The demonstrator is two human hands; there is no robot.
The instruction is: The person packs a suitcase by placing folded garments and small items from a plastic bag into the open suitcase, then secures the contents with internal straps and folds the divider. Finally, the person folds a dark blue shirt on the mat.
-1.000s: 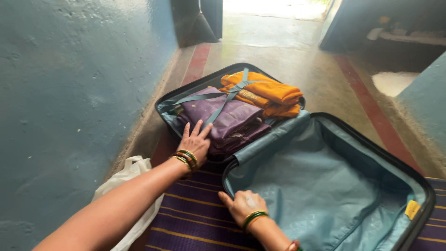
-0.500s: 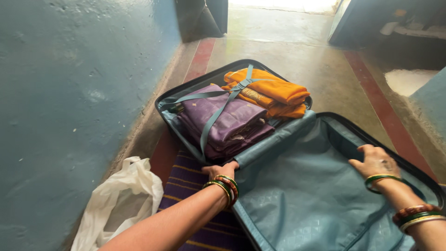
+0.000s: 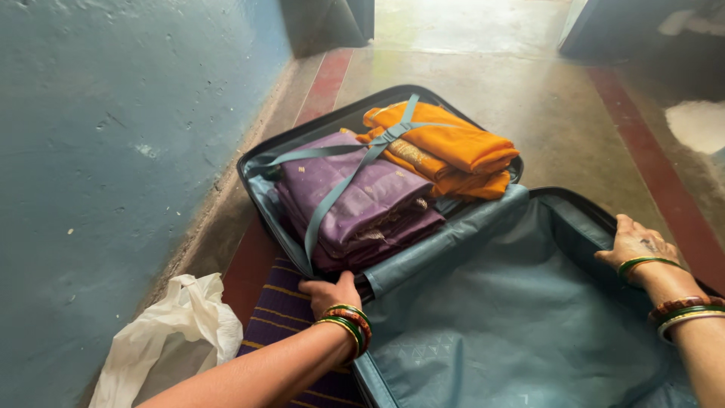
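An open dark suitcase [image 3: 257, 155] lies on the floor. Its far half holds folded purple cloth [image 3: 355, 200] and folded orange cloth [image 3: 445, 147] under crossed grey-blue straps [image 3: 370, 155]. The near half is the lid [image 3: 513, 317], lined in grey-blue fabric. My left hand [image 3: 330, 293], with bangles at the wrist, grips the suitcase's edge at the hinge, just below the purple cloth. My right hand [image 3: 638, 243], also wearing bangles, rests on the lid's right rim with fingers curled over it.
A blue wall [image 3: 113, 151] runs along the left. A crumpled white plastic bag [image 3: 174, 332] lies by the wall. A purple striped mat [image 3: 291, 317] sits under the suitcase. The concrete floor [image 3: 529, 68] with red stripes stretches beyond.
My left hand has slid from the purple cloth to the hinge edge. My right hand moved from the lid's left side to its right rim.
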